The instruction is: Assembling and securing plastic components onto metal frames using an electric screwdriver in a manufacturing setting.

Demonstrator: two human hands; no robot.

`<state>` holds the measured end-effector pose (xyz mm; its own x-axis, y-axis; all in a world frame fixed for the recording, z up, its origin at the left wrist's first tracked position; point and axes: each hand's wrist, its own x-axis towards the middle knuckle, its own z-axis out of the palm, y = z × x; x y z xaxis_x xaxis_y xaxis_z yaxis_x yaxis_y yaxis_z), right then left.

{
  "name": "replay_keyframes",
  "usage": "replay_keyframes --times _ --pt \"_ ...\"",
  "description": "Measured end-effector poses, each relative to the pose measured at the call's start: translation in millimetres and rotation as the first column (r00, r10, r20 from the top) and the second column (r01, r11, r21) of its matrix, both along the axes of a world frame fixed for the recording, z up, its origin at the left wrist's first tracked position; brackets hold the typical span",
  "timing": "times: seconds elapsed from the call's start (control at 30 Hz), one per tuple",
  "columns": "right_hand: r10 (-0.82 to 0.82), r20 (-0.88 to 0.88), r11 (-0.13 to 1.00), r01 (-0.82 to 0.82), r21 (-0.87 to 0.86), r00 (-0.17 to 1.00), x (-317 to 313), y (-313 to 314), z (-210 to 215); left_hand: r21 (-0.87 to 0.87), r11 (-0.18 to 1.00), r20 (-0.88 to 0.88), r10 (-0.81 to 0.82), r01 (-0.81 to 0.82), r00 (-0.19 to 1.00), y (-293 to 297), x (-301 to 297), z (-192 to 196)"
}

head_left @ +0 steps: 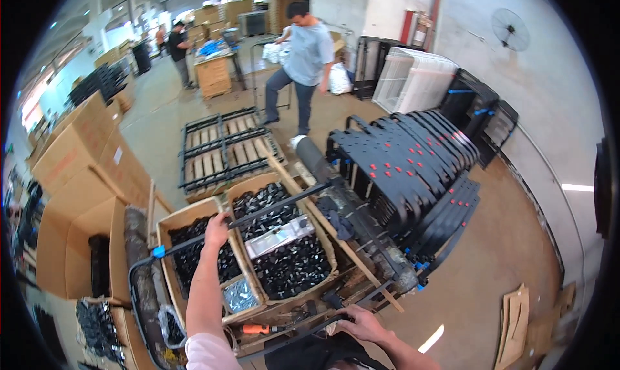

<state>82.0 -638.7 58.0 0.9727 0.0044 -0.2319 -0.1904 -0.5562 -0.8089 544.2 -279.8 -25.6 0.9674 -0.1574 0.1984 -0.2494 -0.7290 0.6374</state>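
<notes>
A black tubular metal frame (pixel 279 206) lies across the open boxes in front of me, with a blue clip (pixel 159 252) near its left corner. My left hand (pixel 218 230) is closed around its far bar. My right hand (pixel 363 323) grips its near bar, close to my body. Under the frame, cardboard boxes (pixel 247 274) hold many small black parts (pixel 290 270). A silver metal block (pixel 279 239) rests on the parts in the right box. Small silver pieces (pixel 239 296) fill a little compartment nearer me. Below it lies an orange-handled tool (pixel 256 329).
Stacked black panels with red pieces (pixel 413 150) stand at the right. A wooden strip (pixel 323 220) runs beside the boxes. Beyond lies a slatted pallet (pixel 223 153) with black frames; a co-worker (pixel 307 60) stands behind it. Large cartons (pixel 81 250) crowd the left.
</notes>
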Motion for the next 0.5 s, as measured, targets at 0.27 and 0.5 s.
replay_keyframes --times 0.27,0.5 --pt "-0.407 0.115 0.901 0.419 -0.115 0.906 32.6 -111.4 71.0 0.107 0.992 -0.096 0.079 -0.069 0.992 -35.3 -21.8 43.2" --pt "-0.688 0.221 0.639 0.721 -0.267 0.691 75.3 -208.6 152.2 0.193 0.980 0.030 -0.045 0.039 0.999 -39.3 -9.2 35.9"
